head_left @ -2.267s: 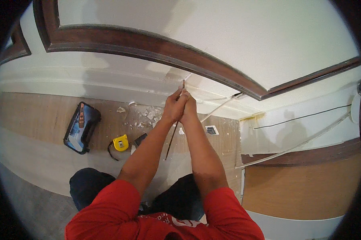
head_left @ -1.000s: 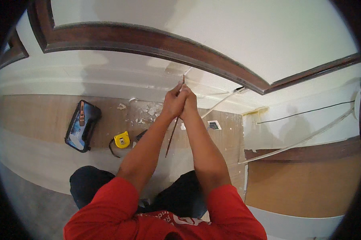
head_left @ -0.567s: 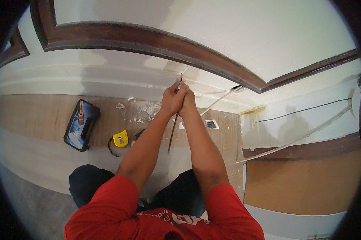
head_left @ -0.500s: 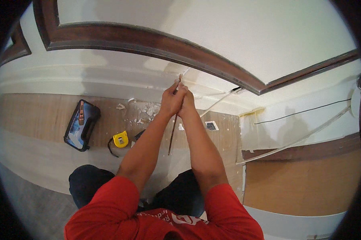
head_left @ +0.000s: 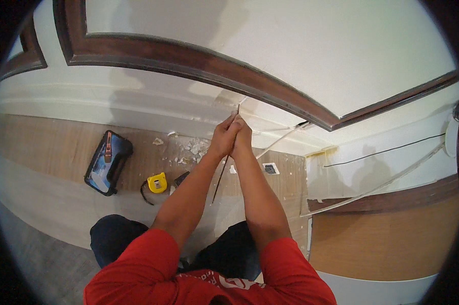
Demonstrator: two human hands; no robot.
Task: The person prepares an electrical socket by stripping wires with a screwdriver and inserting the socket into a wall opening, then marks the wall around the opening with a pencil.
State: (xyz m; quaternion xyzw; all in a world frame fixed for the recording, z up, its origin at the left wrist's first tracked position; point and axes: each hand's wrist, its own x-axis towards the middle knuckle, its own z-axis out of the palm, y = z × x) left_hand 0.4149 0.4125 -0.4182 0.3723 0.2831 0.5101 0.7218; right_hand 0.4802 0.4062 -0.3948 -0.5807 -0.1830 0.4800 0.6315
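Both hands are closed together close to the white wall's base. My left hand [head_left: 222, 137] and my right hand [head_left: 242, 134] are wrapped round a thin, straight dark rod [head_left: 219, 179]; whether it is stiff or a cable I cannot tell. Its lower end slants down between my forearms, and a short upper piece pokes out above my fingers by the wall. Fingers overlap, so the middle of the rod is hidden. Just left of my hands lie broken white plaster chips [head_left: 196, 147] on the wood-look surface.
A dark tool case [head_left: 107, 162] and a yellow tape measure [head_left: 157, 183] lie to the left. A small dark object [head_left: 181, 178] sits beside my left forearm. Right of my hands are a white-framed outlet [head_left: 271, 168] and a pale conduit [head_left: 279, 140]. Brown moulding [head_left: 199, 61] runs along the wall above.
The whole view has shifted slightly, with the case, tape measure and wall appearing a little lower and further right. Both hands keep their hold on the rod.
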